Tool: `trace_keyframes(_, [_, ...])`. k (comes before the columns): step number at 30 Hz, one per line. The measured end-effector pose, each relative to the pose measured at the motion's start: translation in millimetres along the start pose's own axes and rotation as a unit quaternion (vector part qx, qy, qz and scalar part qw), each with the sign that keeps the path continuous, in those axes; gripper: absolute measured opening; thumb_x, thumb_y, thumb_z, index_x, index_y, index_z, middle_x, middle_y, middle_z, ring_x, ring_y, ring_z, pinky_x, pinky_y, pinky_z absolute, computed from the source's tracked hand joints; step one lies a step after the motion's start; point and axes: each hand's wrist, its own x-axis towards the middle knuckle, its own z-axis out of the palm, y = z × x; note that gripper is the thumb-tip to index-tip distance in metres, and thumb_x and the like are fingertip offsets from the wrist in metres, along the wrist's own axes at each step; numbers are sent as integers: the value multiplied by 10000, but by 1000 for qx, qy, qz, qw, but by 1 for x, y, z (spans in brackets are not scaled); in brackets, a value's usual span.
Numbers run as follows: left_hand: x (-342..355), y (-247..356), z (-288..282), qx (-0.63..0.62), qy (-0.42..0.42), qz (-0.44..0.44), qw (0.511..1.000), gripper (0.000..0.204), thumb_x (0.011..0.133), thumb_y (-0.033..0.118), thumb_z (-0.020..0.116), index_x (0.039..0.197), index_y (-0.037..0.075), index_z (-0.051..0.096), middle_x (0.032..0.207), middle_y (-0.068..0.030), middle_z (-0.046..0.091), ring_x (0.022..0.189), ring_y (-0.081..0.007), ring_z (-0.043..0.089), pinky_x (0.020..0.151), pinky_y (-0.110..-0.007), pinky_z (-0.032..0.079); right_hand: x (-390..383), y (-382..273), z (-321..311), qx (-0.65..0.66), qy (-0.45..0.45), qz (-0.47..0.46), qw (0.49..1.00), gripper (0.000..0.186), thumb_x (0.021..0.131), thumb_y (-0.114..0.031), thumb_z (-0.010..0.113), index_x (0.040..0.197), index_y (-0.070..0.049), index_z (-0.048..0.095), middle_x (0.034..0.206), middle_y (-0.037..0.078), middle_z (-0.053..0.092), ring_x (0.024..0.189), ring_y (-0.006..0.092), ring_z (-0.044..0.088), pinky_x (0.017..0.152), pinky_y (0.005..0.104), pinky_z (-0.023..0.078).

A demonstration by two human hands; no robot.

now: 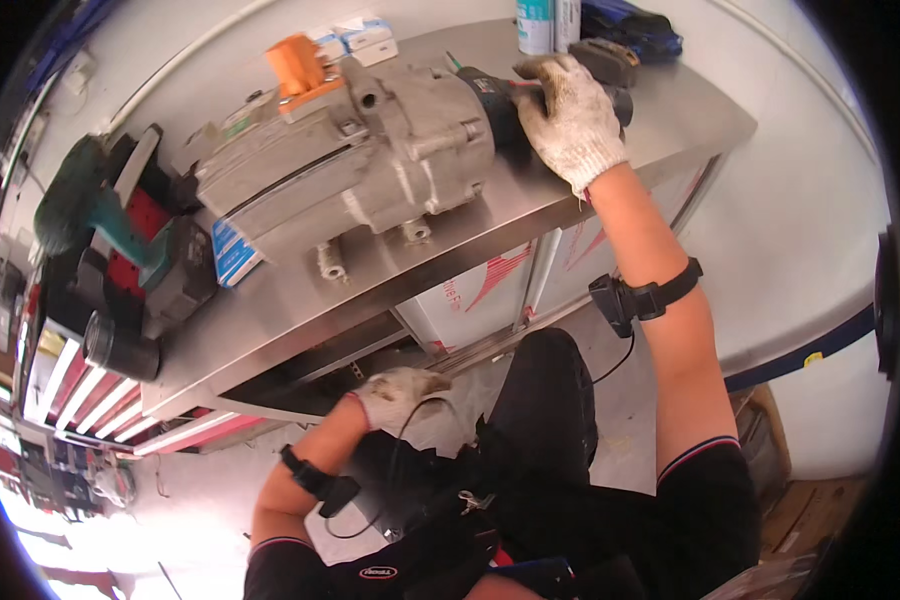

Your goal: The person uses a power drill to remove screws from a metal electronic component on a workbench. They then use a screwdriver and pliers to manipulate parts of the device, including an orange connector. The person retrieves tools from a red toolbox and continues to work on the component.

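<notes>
My right hand [565, 120], in a soiled white knit glove, is at a black tool [495, 105] with a red detail at the right end of a grey cast-metal housing [350, 160]; its fingers are curled, and what they grip is unclear. An orange connector [300, 70] tops the housing, which lies on a steel bench [640, 140]. My left hand [400, 395], also gloved, is low below the bench edge by my lap, fingers curled; whether they hold anything is unclear.
A green cordless drill [110, 220] and a black cylinder [120, 345] stand at the left. Spray cans [535, 25], a dark bag [630, 30] and small boxes [365, 40] sit at the back. A cardboard box [810, 510] is at the lower right.
</notes>
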Motion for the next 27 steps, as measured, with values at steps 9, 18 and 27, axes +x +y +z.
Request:
trace_keyframes(9, [-60,121,-127,212,-164,-186,945,201,817,130,651,903,1,779,832,-233,738,863,-407,745,745,-487,606,6,-4,3,-34,-68,16,997,302,963,-271,620,1169,-82,733,1214,175,692,1179,369,653,1027,490,516])
trace_keyframes(18, [-66,244,-291,112,415,-126,894,311,897,114,760,1198,36,751,1015,-143,777,881,-238,747,835,-349,587,3,-6,3,-46,-62,5,997,272,962,-247,616,1142,-83,739,1189,168,702,1170,359,665,1022,495,526])
trace_keyframes(27, [-6,235,-378,268,308,-223,885,942,756,458,870,1530,63,507,1396,-239,648,1313,-378,624,1126,-430,498,0,-1,-2,21,-59,-14,998,300,948,-212,613,1194,-81,726,1248,166,695,1198,369,647,1042,489,516])
